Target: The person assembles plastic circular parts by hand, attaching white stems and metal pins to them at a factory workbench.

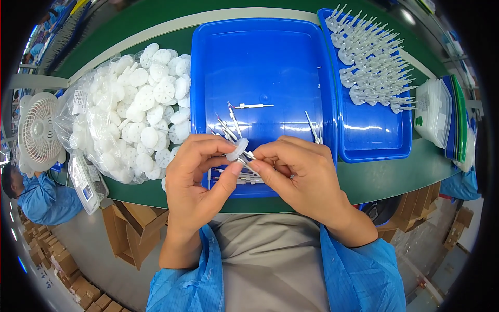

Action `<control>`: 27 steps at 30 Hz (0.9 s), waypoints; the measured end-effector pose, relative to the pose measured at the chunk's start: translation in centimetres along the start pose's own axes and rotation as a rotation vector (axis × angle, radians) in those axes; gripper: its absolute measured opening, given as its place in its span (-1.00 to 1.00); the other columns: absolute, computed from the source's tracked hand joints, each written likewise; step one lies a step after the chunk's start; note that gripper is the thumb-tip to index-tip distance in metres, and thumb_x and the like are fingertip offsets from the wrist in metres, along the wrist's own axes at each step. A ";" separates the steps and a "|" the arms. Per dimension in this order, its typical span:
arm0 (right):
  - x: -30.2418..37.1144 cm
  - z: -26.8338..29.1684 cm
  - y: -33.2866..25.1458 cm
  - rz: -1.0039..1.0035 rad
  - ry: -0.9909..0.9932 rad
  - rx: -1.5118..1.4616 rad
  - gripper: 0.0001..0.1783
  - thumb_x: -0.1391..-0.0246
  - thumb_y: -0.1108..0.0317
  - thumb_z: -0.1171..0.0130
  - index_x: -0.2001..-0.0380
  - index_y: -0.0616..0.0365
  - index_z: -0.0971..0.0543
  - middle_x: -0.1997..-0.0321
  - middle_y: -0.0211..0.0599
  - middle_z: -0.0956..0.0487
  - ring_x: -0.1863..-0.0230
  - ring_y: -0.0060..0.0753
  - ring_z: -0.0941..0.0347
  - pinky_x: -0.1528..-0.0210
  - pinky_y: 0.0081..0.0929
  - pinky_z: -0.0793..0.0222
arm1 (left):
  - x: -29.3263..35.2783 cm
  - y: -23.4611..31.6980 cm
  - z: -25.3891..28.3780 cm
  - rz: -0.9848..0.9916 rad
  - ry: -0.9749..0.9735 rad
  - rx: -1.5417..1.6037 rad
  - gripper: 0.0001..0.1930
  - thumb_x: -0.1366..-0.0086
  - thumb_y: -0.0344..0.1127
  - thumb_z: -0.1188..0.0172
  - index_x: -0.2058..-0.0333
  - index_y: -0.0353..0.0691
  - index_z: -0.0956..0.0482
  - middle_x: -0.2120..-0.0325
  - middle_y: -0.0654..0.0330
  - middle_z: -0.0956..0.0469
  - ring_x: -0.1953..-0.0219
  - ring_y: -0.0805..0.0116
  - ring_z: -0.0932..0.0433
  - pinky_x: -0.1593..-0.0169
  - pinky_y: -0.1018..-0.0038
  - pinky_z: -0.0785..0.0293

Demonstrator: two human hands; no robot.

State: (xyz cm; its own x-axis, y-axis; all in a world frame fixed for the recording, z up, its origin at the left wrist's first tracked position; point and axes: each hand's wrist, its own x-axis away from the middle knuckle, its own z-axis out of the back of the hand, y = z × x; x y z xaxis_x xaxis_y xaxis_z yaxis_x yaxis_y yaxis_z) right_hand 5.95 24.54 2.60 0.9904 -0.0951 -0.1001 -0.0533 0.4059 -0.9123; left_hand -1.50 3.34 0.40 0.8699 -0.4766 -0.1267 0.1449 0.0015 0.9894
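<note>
My left hand (pixel 195 182) pinches a small round white plastic disc (pixel 238 149) by its edge, between thumb and fingers. From the right, my right hand (pixel 312 174) closes on a thin metal rod (pixel 250 155) with a white part, held against the disc. My fingers partly hide where the two meet. Both hands are over the near side of a large blue tray (pixel 260 57). Inside it, loose rods with white sleeves (pixel 254 106) lie scattered, several of them beneath my hands.
At left, a clear bag (pixel 78 122) spills many white discs (pixel 148 136); a white fan (pixel 40 125) and clear box (pixel 86 182) stand beside it. A second blue tray (pixel 374 152) holds rows of discs with upright rods (pixel 369 62). White containers (pixel 434 112) stand far right. Another person (pixel 47 200) sits at left.
</note>
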 end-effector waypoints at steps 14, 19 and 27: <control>0.3 -1.2 0.9 0.178 0.027 0.119 -0.90 -0.33 0.51 -0.42 0.17 0.22 -0.67 0.37 -0.17 -0.58 0.44 -0.03 -0.60 0.43 -0.11 -0.47 | 0.1 -0.2 0.3 -0.007 -0.052 -0.203 -0.79 -0.38 -0.67 -0.45 0.06 -0.45 -0.69 0.08 0.06 -0.67 0.15 0.38 -0.77 0.05 0.49 -0.78; 0.4 -1.2 0.9 0.152 0.016 0.104 -0.89 -0.33 0.51 -0.43 0.15 0.22 -0.68 0.34 -0.15 -0.63 0.41 -0.01 -0.64 0.40 -0.10 -0.52 | -0.2 -0.3 0.0 -0.016 -0.016 -0.061 -0.76 -0.35 -0.69 -0.45 0.05 -0.43 -0.70 0.07 0.04 -0.68 0.08 0.34 -0.77 0.02 0.46 -0.79; 0.4 -1.5 0.8 0.207 0.077 0.092 -0.83 -0.29 0.51 -0.48 0.09 0.24 -0.73 0.28 -0.14 -0.72 0.35 -0.03 -0.70 0.35 -0.16 -0.59 | -0.6 0.0 0.5 -0.207 -0.024 -0.244 -0.65 -0.30 -0.65 -0.47 -0.07 -0.42 -0.75 -0.08 -0.05 -0.66 -0.04 0.21 -0.77 -0.01 0.41 -0.77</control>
State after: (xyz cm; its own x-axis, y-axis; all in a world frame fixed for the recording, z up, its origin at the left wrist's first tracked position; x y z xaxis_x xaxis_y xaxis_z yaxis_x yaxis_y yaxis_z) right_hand 6.12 23.49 1.21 0.9468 -0.0685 -0.3143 -0.2390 0.5044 -0.8298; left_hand -2.21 3.21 0.52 0.7992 -0.5092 -0.3193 0.4292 0.1116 0.8963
